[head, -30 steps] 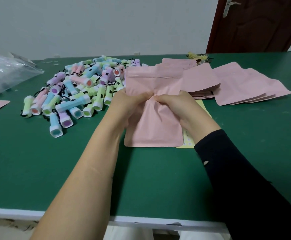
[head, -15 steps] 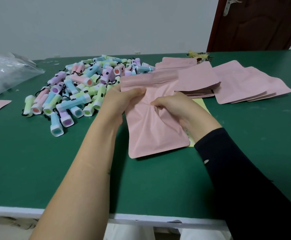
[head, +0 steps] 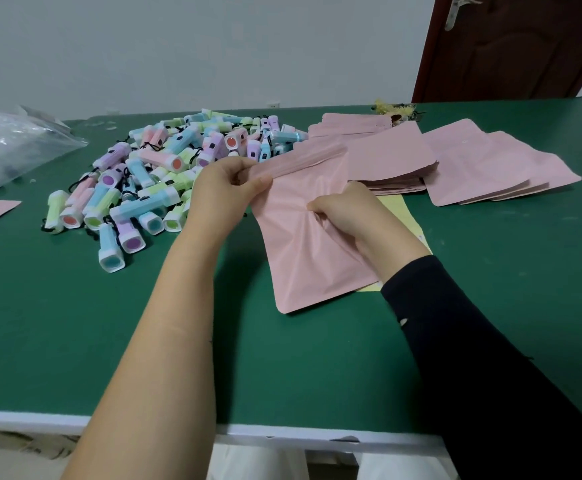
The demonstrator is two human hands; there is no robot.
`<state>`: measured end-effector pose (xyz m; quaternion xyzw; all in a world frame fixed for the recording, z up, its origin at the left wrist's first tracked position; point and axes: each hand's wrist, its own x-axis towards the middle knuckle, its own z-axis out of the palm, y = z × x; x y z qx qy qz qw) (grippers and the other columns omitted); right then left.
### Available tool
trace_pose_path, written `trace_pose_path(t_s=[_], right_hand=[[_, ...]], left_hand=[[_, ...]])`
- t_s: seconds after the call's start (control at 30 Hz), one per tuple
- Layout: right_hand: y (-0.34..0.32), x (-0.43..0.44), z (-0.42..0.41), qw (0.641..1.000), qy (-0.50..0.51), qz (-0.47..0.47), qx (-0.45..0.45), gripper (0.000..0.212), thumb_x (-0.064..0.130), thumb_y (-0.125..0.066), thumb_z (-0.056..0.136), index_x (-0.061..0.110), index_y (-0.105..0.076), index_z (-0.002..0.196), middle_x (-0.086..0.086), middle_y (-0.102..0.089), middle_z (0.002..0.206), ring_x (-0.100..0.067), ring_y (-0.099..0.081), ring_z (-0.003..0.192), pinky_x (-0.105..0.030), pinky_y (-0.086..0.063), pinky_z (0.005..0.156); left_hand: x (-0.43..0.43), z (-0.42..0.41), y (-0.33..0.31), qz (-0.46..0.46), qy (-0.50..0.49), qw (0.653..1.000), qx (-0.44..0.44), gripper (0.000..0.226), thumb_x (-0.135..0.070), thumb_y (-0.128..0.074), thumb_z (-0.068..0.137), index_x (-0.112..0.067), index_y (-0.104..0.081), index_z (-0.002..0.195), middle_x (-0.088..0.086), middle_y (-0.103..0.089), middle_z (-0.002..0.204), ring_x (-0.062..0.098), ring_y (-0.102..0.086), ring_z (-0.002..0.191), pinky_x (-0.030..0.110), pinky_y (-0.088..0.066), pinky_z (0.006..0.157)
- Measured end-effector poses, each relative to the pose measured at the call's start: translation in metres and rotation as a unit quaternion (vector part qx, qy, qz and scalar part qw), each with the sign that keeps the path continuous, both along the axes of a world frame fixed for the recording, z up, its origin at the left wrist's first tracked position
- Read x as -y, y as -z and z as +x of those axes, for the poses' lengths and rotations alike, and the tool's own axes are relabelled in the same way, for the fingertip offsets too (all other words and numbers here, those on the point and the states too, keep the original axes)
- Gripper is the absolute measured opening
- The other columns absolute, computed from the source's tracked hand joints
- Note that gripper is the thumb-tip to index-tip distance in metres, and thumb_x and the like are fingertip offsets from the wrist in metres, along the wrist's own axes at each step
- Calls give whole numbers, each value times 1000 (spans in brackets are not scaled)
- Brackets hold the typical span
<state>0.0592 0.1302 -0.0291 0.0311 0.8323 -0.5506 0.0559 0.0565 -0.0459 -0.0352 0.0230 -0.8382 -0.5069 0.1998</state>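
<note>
Head: left hand (head: 225, 194) pinches pink pouch (head: 305, 261).

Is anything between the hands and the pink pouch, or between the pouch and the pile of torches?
Nothing visible does. The left hand pinches the pink pouch at its top edge and the right hand grips its front panel. The torch pile lies just left of it, past the left hand.

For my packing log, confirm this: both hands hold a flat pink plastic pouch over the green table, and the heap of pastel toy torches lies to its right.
Wrong side. The head view shows the left hand and right hand holding the flat pink plastic pouch over the green table, but the heap of pastel toy torches lies to its left.
</note>
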Motion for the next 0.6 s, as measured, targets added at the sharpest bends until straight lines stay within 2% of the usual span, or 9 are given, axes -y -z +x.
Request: trace_pose_path(t_s=[0.1,0.2,0.3,0.4,0.47,0.57,0.6], right_hand=[[0,-1,1,1000,5,-9,4,28,2,-57,86,12,-44,63,-1,-47,54,-6,-47,33,-10,-29,31],[-2,-1,3,1000,-1,2,15,23,-1,-53,86,10,-45,67,-4,-44,50,-3,-36,20,-7,-22,29],[-2,-1,3,999,6,-22,23,21,-3,-51,86,9,-45,70,-7,-45,53,-5,-39,22,-6,-23,30],[-2,1,3,999,12,-36,27,11,0,-53,84,10,-50,82,-12,-50,68,-14,-46,41,-9,-32,41],[-1,2,2,999,14,-44,27,12,0,-54,84,11,-50,83,-12,-51,71,-15,-48,49,-12,-33,42],[-1,-1,0,1000,15,-16,17,15,3,-56,84,12,-48,76,-11,-52,68,-15,-49,52,-15,-31,42],[-1,-3,0,1000,15,-9,17,18,5,-57,84,14,-46,73,-10,-51,66,-15,-48,48,-14,-29,40]], left_hand=[[5,-1,1,-93,-7,995,29,2,-21,-69,91,-20,-68,93,-8,-59,75,6,-49,63,9,-39,55],[9,-3,3,-136,-14,989,56,6,-21,-69,91,-16,-66,89,-1,-63,81,12,-49,66,23,-42,63],[12,-4,5,-162,-30,985,55,11,-22,-70,90,-13,-66,88,-1,-60,77,12,-47,65,22,-37,59],[11,-5,6,-170,-49,983,50,15,-26,-71,88,-11,-69,89,0,-61,77,9,-44,61,25,-35,57],[10,-5,7,-164,-52,984,46,13,-26,-71,88,-13,-70,89,0,-63,79,10,-46,63,25,-35,57],[7,-2,6,-131,-28,991,20,6,-24,-70,89,-19,-71,87,-9,-59,72,-3,-46,54,13,-33,50],[6,-1,5,-118,-13,993,10,4,-25,-70,88,-21,-70,87,-10,-57,69,-5,-44,52,9,-32,49]])
